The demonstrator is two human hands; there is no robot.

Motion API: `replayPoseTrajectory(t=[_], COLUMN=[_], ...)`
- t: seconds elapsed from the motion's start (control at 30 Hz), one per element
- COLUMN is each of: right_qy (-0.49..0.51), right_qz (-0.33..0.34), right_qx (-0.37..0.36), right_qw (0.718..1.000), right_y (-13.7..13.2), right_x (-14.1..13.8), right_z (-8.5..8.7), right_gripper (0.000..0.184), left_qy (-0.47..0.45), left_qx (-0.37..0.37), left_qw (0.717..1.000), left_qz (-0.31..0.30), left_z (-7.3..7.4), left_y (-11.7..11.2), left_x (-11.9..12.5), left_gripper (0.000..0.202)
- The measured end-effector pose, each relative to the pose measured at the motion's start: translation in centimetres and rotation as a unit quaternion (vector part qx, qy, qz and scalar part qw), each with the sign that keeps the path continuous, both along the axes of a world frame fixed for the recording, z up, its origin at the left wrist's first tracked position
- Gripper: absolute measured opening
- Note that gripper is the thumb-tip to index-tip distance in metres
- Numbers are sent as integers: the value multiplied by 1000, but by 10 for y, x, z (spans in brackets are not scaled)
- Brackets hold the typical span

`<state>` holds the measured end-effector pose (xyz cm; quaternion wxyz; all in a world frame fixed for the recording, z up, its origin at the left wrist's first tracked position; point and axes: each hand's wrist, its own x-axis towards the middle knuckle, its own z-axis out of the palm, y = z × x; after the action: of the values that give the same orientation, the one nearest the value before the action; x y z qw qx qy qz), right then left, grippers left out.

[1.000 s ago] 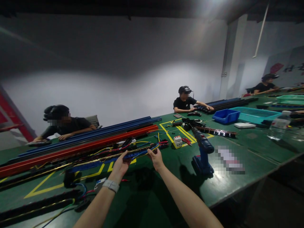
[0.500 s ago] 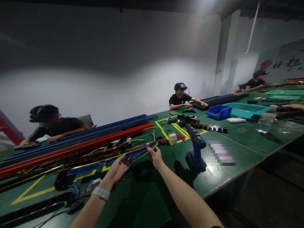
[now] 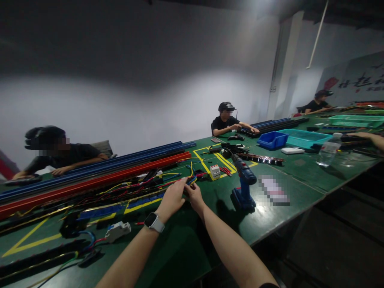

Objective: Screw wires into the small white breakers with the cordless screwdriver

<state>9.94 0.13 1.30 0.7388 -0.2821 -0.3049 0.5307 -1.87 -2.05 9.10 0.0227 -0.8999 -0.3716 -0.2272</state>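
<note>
My left hand (image 3: 172, 199), with a watch on its wrist, is closed over the end of a bundle of coloured wires (image 3: 192, 180). Right beside it my right hand (image 3: 195, 197) pinches the same wires, its fingertips almost touching the left ones. Yellow and blue strands stick out past the fingers; the part inside the grip is hidden. Behind the hands, a long wired strip (image 3: 141, 199) with blue and gold parts lies on the table. A white circuit breaker (image 3: 215, 172) stands just right of the wires, and another breaker (image 3: 118, 231) lies left of my left wrist.
A blue cordless drill (image 3: 244, 186) stands on the green table (image 3: 288, 186) to the right, near a blurred flat object (image 3: 273, 190). Red rails (image 3: 150, 168) run along the back left. Farther off are a blue bin (image 3: 274, 140), a bottle (image 3: 329, 150) and co-workers.
My left hand has moved right along the wires to meet my right hand and closed over their end. The right hand stays near the same spot. The view has shifted slightly.
</note>
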Motion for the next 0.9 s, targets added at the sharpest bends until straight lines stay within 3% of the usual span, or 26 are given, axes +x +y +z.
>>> replayPoseTrajectory(t=[0.17,0.37,0.5,0.57,0.6,0.67,0.77,0.9], right_qy=[-33,-85,-158,-272,-313,-367,-384,-414], right_qz=[-10,20,81,146,132,-26,-162,-286], right_qx=[-24,-59,-72,-68,-73,-95,-109,-111], right_qw=[999,994,982,949,938,925,903,857], right_y=[6,5,-16,-26,-28,-26,-8,16], right_x=[6,11,41,68,83,114,153,182], right_z=[2,8,17,24,27,34,40,34], right_gripper=[56,51,43,37,32,26,24,40], left_qy=[23,49,56,60,62,50,36,24], left_qx=[21,-18,-31,-51,-62,-72,-90,-104], left_qw=[996,992,993,992,992,992,993,993], left_qz=[83,117,99,98,96,87,66,53], left_z=[-22,-18,-21,-29,-34,-44,-57,-60], left_y=[17,36,46,48,48,46,41,38], left_x=[22,16,12,11,11,10,11,12], left_gripper=[72,62,59,56,53,47,45,46])
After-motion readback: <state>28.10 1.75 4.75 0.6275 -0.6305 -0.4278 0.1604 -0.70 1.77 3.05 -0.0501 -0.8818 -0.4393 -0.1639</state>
